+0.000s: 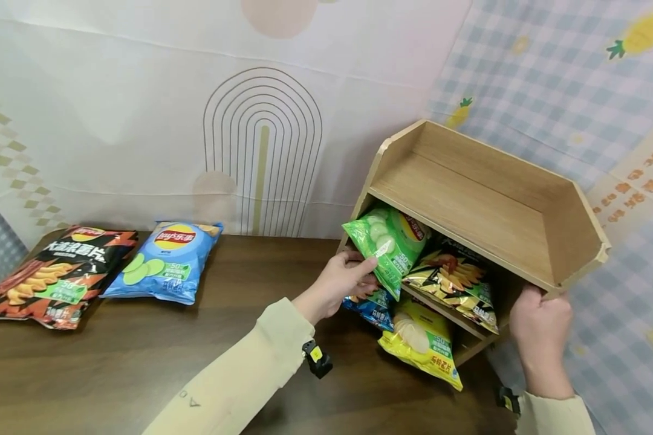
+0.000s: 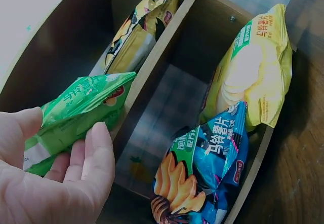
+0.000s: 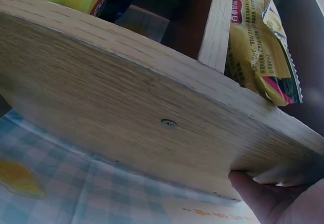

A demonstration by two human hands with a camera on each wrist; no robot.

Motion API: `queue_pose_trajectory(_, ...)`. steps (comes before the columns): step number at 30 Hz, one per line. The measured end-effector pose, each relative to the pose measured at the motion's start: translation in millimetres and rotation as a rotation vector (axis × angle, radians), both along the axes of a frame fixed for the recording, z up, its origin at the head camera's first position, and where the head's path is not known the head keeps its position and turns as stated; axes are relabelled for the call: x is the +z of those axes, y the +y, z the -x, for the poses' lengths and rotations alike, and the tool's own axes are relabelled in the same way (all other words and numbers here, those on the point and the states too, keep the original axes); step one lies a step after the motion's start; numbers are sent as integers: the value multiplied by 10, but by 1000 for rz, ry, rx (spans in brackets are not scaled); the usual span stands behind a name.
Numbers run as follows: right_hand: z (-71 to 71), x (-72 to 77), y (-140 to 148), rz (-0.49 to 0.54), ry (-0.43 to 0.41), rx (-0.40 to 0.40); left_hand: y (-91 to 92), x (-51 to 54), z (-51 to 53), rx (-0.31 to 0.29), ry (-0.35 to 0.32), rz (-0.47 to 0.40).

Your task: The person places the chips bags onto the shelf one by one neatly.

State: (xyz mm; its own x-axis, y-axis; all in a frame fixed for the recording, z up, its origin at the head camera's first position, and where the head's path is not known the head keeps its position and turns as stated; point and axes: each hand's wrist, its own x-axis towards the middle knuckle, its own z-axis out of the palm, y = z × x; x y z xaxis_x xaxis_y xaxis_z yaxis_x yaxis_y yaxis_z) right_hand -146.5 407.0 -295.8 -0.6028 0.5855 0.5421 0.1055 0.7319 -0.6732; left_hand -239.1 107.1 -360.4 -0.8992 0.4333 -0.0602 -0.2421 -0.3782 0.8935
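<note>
My left hand (image 1: pixel 344 284) holds a green bag of potato chips (image 1: pixel 389 241) at the left opening of a wooden shelf's (image 1: pixel 468 190) upper compartment. In the left wrist view the thumb lies on one side of this bag and the fingers on the other. A black-and-gold chip bag (image 1: pixel 454 278) lies beside it in the same compartment. Below, a blue chip bag (image 2: pixel 202 168) and a yellow chip bag (image 1: pixel 421 341) stick out of the lower compartment. My right hand (image 1: pixel 541 326) grips the shelf's right side near the top board; some of its fingers are hidden.
On the brown table (image 1: pixel 239 344), a black-and-orange chip bag (image 1: pixel 60 275) and a light-blue chip bag (image 1: pixel 165 263) lie far left. Patterned cloth (image 1: pixel 141 121) hangs behind the table, with checked cloth (image 1: pixel 522 72) behind the shelf.
</note>
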Motion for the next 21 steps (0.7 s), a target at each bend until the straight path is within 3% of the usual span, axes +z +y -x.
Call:
queue_pose_trajectory(5,-94,-16,140,-28,-56,-53,99,-10,-32,-28,-3,8)
queue_pose_trajectory(10,-182,-16,236,-29,-29,-93,208,-1,-48,-53,-14,-15)
queue_pose_trajectory(21,37,-40,14,-74,20,-7,-17,-39,-3,7,-39,-86)
